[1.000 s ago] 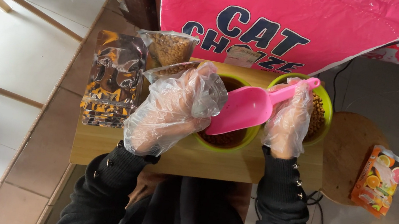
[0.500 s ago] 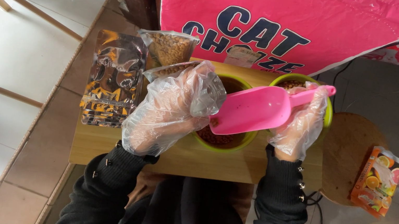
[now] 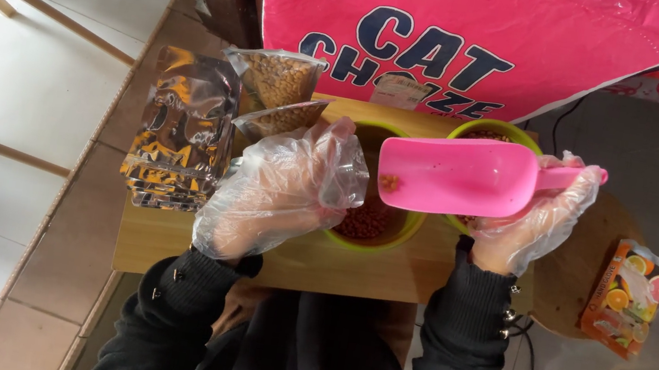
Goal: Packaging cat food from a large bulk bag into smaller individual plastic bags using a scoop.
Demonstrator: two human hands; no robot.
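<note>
Two green bowls sit before us on the wooden board (image 3: 190, 247). Our right hand (image 3: 529, 219), gloved in clear plastic, grips the pink scoop (image 3: 457, 175) by its handle above the kibble-filled left bowl (image 3: 380, 223). Our gloved left hand (image 3: 276, 190) hovers half-curled and empty beside it, near the foil pouches (image 3: 180, 137).

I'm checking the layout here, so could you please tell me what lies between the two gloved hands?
In the head view, a green bowl of brown pellets sits between the left hand and right hand, under the pink scoop.
</note>
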